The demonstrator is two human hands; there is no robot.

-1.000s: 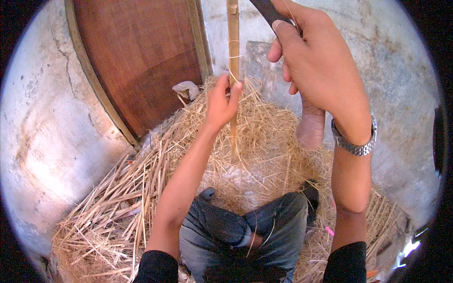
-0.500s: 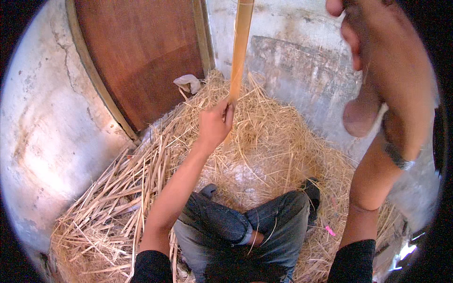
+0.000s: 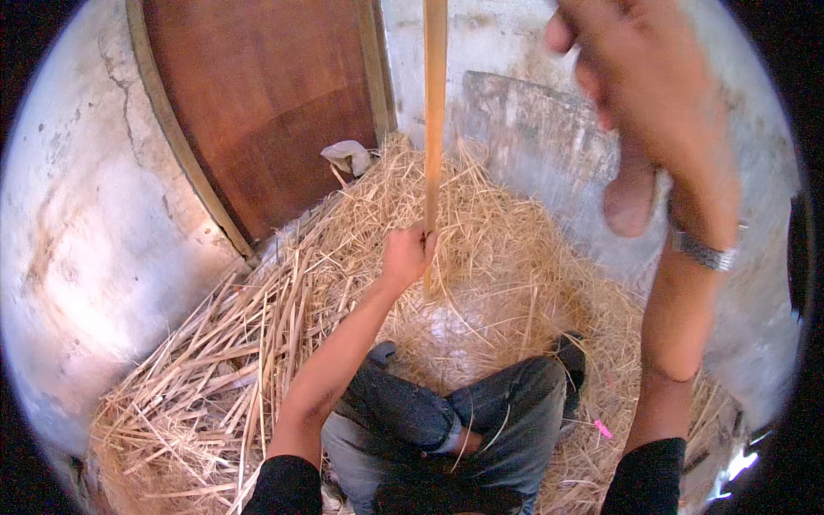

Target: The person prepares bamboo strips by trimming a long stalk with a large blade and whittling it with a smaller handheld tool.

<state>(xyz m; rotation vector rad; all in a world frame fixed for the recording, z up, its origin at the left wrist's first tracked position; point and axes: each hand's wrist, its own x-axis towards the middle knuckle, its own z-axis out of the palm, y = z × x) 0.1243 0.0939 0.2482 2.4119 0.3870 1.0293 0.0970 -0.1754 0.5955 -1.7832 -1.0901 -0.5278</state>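
Left grip [image 3: 408, 255] still closed on upright bamboo stick [image 3: 434, 112], right hand [image 3: 652, 94] lower, blurred, grip unclear

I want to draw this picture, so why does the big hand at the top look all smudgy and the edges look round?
In the head view, the raised right hand sits very close to the camera and is smeared with blur, while the left hand gripping the long pale wooden stick looks sharp; the fisheye lens bends the brown wooden door and leaves black corners.

Smooth pale wooden stick [image 3: 434, 112]; dry rough straw [image 3: 257, 343]; matt brown wooden door [image 3: 266, 94].
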